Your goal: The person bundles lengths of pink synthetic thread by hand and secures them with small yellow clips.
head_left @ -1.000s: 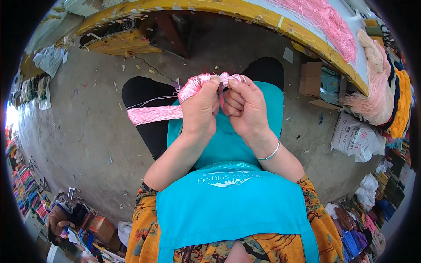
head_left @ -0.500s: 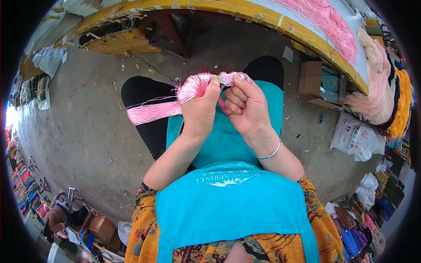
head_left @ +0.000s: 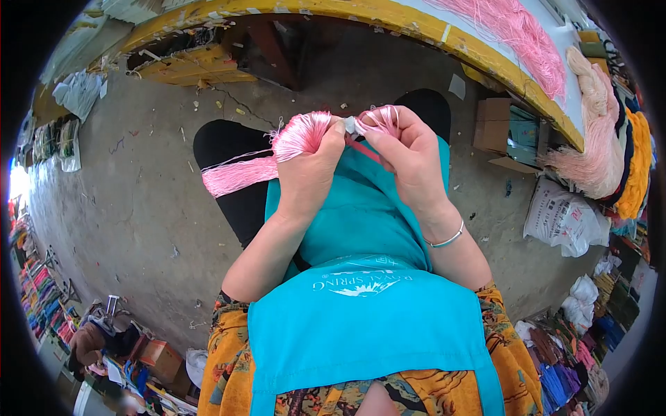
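Above my lap, my left hand (head_left: 309,154) is closed round a thick bundle of pink thread (head_left: 300,136). Its loose strands fan out past my fist. One tail of the pink thread (head_left: 239,176) hangs out to the left over my black-clad leg. My right hand (head_left: 411,149) pinches the other end of the bundle, where looped strands show between the fingers. A small white band (head_left: 349,125) sits round the thread between both thumbs. A pink strip (head_left: 368,151) runs below, between the hands, over my turquoise apron (head_left: 361,222).
A yellow-edged table (head_left: 388,15) curves across the front, with pink skeins (head_left: 520,41) on it. Cream and orange hanks (head_left: 633,163) hang at the right. On the floor are an open cardboard box (head_left: 491,125) and a white sack (head_left: 565,218). Coloured yarn piles line both lower sides.
My right hand has moved slightly right and turned, its fingers opening from a tighter curl around the looped strands. My left hand has shifted a little left, and the white band shows more between them.
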Demonstrator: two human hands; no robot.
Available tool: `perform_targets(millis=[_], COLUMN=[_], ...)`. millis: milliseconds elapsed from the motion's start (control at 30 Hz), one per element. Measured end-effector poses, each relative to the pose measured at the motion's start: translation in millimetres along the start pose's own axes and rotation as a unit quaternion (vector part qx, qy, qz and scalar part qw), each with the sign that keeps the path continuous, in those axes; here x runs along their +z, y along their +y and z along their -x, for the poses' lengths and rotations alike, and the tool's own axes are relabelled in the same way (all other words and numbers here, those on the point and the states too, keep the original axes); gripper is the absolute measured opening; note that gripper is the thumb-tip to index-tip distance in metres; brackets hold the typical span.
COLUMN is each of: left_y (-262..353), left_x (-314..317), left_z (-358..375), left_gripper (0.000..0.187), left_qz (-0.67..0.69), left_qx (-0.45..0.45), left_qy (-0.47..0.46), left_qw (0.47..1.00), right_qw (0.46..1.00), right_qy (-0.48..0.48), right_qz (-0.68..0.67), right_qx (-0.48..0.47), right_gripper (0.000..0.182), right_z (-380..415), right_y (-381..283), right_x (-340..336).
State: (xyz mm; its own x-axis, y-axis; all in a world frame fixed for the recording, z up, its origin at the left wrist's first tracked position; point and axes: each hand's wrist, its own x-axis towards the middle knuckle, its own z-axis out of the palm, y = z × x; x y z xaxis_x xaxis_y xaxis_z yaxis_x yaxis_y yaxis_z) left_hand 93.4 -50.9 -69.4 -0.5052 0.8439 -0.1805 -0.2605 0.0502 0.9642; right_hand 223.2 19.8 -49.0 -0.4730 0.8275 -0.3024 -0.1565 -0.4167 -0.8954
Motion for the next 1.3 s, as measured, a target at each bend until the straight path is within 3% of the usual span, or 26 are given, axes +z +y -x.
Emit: perform_targets(millis=[67,200,300,367,500,567,633,733,767,833,967,1000,1100,1167,1300], left_y=[4,6,6,7,10,11,15,3,10,8,13,12,7,15,16], left_x=[0,1,2,3,0,-3,-10,-22,-11,-7,-5,-5,-8,-11,-16], left_z=[-1,-4,-2,-1,-1,-2,-6,-15,-11,-13,-12,-13,-17,-12,-12], left_gripper=[0.014,0.013,0.012,0.013,0.021,0.024,0.026,0.03,0.036,0.038,0.033,0.024,0.016,0.013,0.013], left_qz=[-0.009,-0.061,-0.07,-0.069,-0.014,0.023,0.102,0.153,0.052,0.066,0.057,0.035,-0.006,-0.012,-0.04], left_qx=[0.002,0.055,0.085,0.093,0.03,-0.011,-0.093,-0.105,-0.018,0.01,-0.036,-0.026,0.029,0.016,-0.016], left_qy=[-0.003,-0.025,-0.042,-0.048,-0.083,-0.097,-0.134,-0.149,-0.124,-0.186,-0.23,-0.227,-0.181,-0.165,-0.154], left_qw=[1.0,0.996,0.993,0.992,0.996,0.995,0.981,0.971,0.991,0.98,0.971,0.973,0.983,0.986,0.987], right_qw=[0.997,0.996,1.0,0.996,0.994,0.999,0.995,0.98,0.971,0.966,0.962,0.962,0.965,0.993,0.983], right_qy=[-0.021,-0.012,-0.009,-0.024,-0.046,-0.039,-0.05,-0.085,-0.109,-0.127,-0.129,-0.13,-0.137,-0.068,-0.099], right_qz=[0.069,0.084,0.026,-0.053,-0.081,-0.022,-0.065,-0.13,-0.153,-0.156,-0.169,-0.169,-0.155,0.057,0.157], right_qx=[-0.008,-0.008,0.002,0.062,0.062,-0.001,0.049,0.122,0.146,0.159,0.169,0.169,0.16,0.076,-0.013], right_gripper=[0.006,0.007,0.007,0.007,0.008,0.011,0.012,0.013,0.013,0.013,0.012,0.012,0.012,0.014,0.015], right_z=[2,3,3,3,3,2,2,2,1,0,-3,-3,-2,3,-1], right_y=[-1,-1,-3,-3,-2,0,-6,-12,-13,-15,-24,-24,-26,-31,-14], right_x=[-6,-7,-6,-11,-12,-10,-15,-22,-23,-25,-24,-26,-26,-16,-27])
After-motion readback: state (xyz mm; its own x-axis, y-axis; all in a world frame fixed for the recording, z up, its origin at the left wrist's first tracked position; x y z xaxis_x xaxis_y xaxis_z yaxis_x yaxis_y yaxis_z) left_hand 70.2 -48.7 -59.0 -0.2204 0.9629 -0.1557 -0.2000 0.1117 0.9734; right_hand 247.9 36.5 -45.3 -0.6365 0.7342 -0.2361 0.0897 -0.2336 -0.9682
